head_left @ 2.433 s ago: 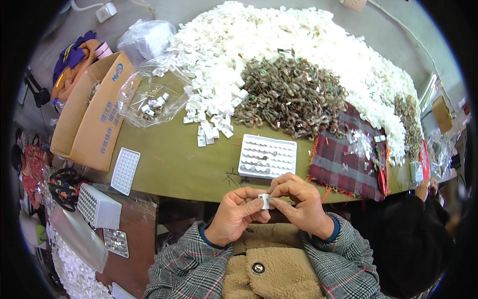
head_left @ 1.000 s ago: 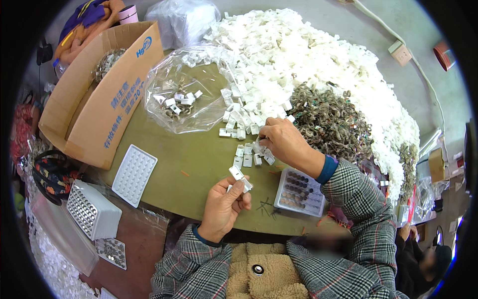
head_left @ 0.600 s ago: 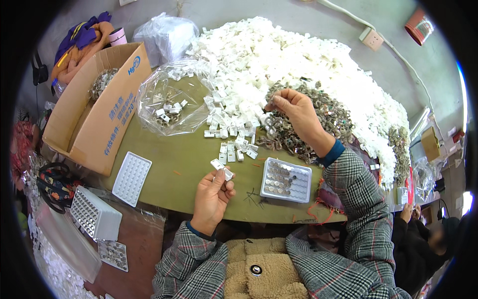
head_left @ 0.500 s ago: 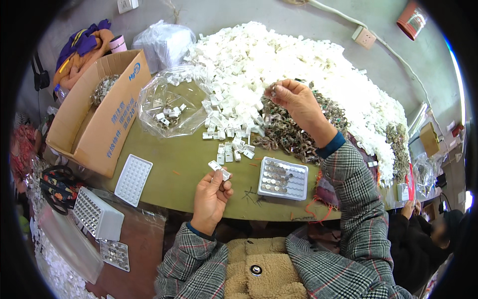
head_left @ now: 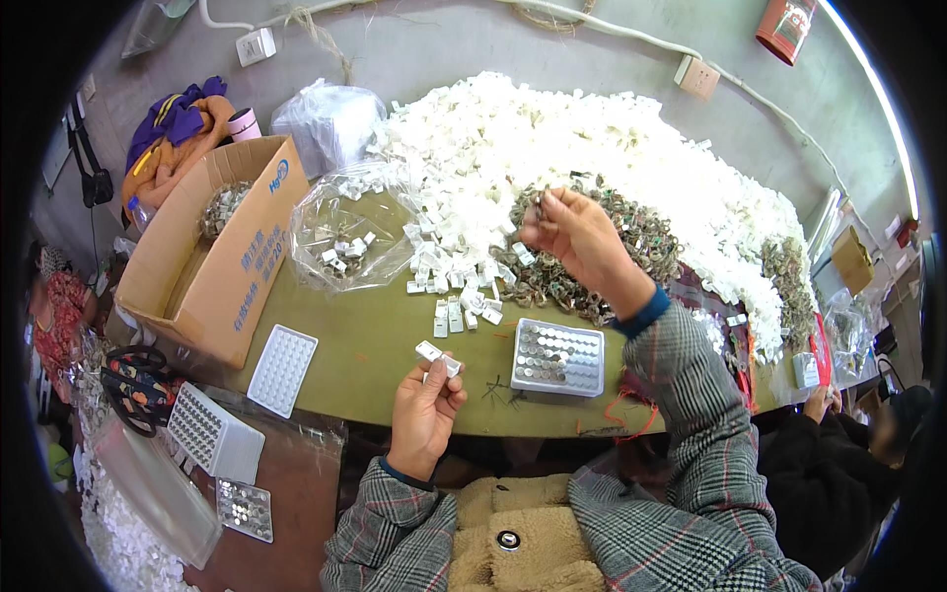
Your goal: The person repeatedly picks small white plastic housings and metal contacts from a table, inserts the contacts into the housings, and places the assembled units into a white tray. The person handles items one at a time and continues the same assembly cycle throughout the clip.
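My left hand (head_left: pixel 424 419) is closed, thumb and fingers pinching a small white plastic case (head_left: pixel 429 351) above the near table edge. My right hand (head_left: pixel 582 237) is raised over a heap of tangled grey-brown small parts (head_left: pixel 631 247). Its fingertips are pinched together at a small dark bit that I cannot make out. Between the hands sits a white tray (head_left: pixel 592 347) with rows of round silver discs, several of its slots on the right side being bare. Several loose white cases (head_left: pixel 449 316) lie just beyond my left hand.
A huge mound of white cases (head_left: pixel 552 128) fills the back. On the left stand a cardboard box (head_left: pixel 212 296), a clear plastic bag (head_left: pixel 321 252) and a white dimpled tray (head_left: pixel 282 370). Stacked trays (head_left: pixel 212 431) sit lower left. Another person (head_left: pixel 838 474) is at the right edge.
The view has tilted, so the scene sits slightly lower. My right hand stays above the grey-brown heap with its fingers turned a little. My left hand still holds the white case.
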Motion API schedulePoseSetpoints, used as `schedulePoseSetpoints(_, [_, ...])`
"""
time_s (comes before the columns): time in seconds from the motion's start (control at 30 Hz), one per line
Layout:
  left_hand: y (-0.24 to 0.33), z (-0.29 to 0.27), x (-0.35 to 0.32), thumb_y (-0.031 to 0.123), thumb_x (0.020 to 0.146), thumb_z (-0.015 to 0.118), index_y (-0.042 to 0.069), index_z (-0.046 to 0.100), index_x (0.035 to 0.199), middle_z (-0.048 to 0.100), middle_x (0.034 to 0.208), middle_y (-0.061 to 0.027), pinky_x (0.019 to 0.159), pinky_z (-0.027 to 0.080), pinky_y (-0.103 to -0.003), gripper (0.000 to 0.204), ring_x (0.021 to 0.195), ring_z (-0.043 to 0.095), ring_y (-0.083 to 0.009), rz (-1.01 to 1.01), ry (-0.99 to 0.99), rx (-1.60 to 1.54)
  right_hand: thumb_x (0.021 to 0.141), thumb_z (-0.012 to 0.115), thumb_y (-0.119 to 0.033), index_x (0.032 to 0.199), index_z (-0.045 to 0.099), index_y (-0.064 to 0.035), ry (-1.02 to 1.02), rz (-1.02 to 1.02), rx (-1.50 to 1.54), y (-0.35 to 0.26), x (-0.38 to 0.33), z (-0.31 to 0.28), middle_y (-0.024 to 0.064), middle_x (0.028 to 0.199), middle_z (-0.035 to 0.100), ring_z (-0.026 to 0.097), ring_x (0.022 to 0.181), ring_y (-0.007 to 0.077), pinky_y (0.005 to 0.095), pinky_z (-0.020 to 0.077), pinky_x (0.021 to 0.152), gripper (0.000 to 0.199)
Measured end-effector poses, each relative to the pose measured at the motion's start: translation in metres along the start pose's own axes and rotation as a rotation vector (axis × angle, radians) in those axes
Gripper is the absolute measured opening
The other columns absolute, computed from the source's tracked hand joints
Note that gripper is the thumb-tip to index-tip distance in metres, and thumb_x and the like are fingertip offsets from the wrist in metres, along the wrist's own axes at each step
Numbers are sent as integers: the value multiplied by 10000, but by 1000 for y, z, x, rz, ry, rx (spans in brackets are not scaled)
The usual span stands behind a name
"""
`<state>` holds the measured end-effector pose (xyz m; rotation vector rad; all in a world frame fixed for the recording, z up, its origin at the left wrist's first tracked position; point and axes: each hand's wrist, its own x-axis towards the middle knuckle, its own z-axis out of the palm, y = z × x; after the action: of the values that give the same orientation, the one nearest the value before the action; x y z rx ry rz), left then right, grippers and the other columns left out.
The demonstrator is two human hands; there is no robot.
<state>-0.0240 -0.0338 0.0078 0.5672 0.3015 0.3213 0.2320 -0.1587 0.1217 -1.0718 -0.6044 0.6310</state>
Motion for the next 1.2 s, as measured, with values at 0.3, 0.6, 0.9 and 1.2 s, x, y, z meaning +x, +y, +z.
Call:
schedulePoseSetpoints(0.3, [-5, 18, -30, 22, 887, 725, -34, 627, 1061, 688, 1055, -146, 601, 552, -263, 208, 693, 628, -115, 112, -193, 360, 1003, 618, -175, 1027, 535, -30, 1, 434, 106, 63, -171, 73, 44, 778, 582, 466, 525, 90, 253, 488, 538, 169])
schedulePoseSetpoints(0.6, [-10, 29, -31, -60, 852, 729, -18, 651, 1049, 696, 1073, -135, 683, 547, -227, 216, 811, 660, -118, 382, -539, 909, 944, 694, -97, 981, 634, 20, 62, 620, 313, 74, -206, 42, 78, 784, 645, 447, 517, 74, 232, 390, 483, 137])
schedulePoseSetpoints(0.9, [-31, 32, -32, -11, 873, 732, -34, 609, 1134, 714, 1052, -189, 670, 598, -257, 289, 775, 690, -146, 18, -188, 547, 961, 641, -26, 1038, 660, 33, 173, 487, 314, 67, -215, 27, 75, 833, 664, 443, 537, 36, 215, 356, 469, 99])
schedulePoseSetpoints(1.2, [-49, 31, -33, 49, 902, 716, -53, 634, 1067, 702, 988, -143, 712, 623, -303, 211, 816, 711, -196, -26, -168, 443, 931, 659, 17, 978, 669, 83, 188, 159, 43, 70, -204, 47, 48, 860, 657, 653, 780, 100, 232, 546, 673, 82])
